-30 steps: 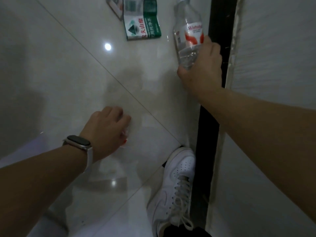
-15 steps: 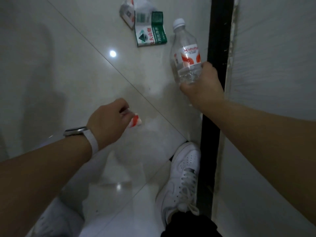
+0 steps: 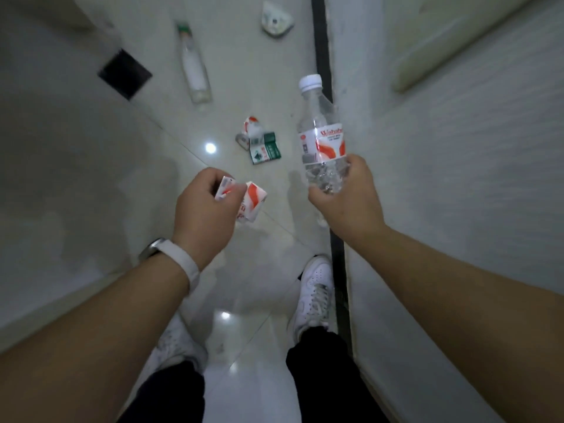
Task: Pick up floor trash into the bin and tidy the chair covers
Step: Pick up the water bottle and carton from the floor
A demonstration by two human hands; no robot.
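My right hand [image 3: 345, 199] grips the lower end of a clear plastic water bottle [image 3: 322, 132] with a white cap and a red-and-white label, held upright above the floor. My left hand [image 3: 203, 209], with a white watch band on the wrist, pinches a crumpled red-and-white label wrapper [image 3: 248, 199]. On the tiles ahead lie a green-and-white torn label [image 3: 264, 148], a second plastic bottle [image 3: 195, 74] with a green cap lying on its side, and a crumpled pale scrap [image 3: 276, 21] further off.
A white wall [image 3: 457, 178] with a black skirting strip [image 3: 323, 62] runs along the right. A dark square floor plate [image 3: 125, 73] sits at the upper left. My white shoes [image 3: 314, 296] stand on the glossy tiles below my hands.
Both hands have risen from the floor, the right lifting the bottle and the left lifting the wrapper. The view has pulled back, showing more litter further along the floor.
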